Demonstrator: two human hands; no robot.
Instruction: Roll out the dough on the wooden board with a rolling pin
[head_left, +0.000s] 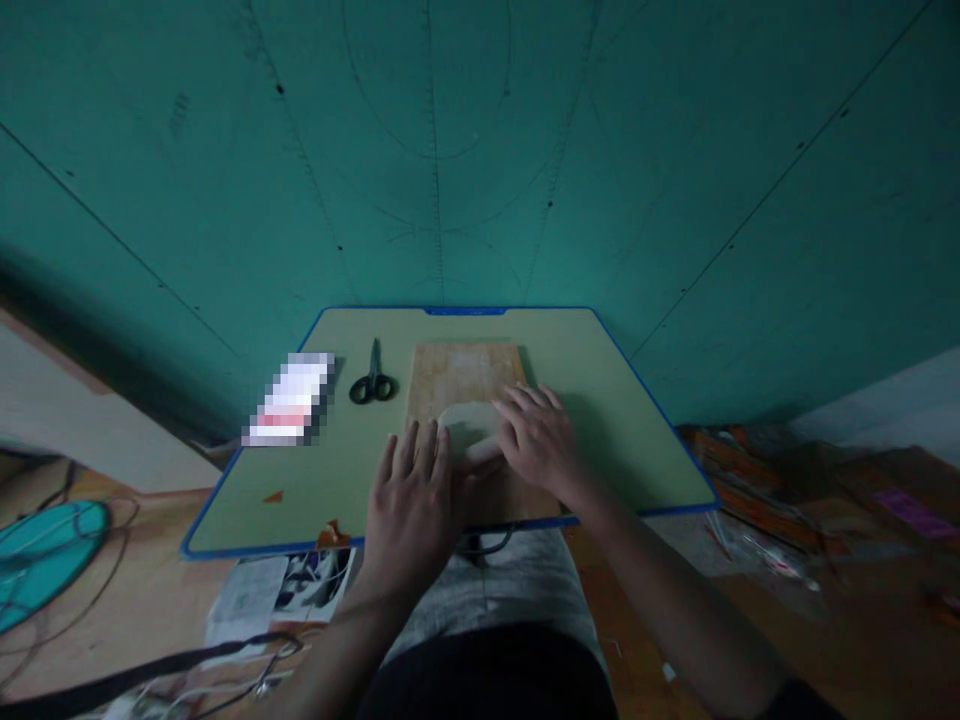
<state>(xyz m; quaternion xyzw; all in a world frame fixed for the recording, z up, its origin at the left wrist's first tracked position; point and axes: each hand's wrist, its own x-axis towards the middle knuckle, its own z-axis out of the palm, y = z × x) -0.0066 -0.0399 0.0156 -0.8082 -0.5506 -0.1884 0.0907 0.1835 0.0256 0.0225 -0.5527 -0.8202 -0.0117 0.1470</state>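
A pale, flat, soft-looking piece [466, 416], perhaps dough or clay, lies on a wooden board [465, 370]. Its far edge is rounded, and a thicker pale strip or fold runs along its near side; what it is made of I cannot tell. My left hand [411, 490] rests at the left of the piece, fingers stretched out over the board's edge, the thumb side hidden. From the right, my right hand [536, 435] touches the piece with its fingertips and thumb, the fingers extended and slightly bent. Neither hand visibly grips anything.
The board sits on a small blue-edged table [615, 400] against a green wall [465, 200]. Black-handled scissors [373, 387] and a blurred-out phone-like rectangle [291, 400] lie left. Orange-brown scraps [333, 535] are near the front edge. Cables and papers [247, 595] cover the floor.
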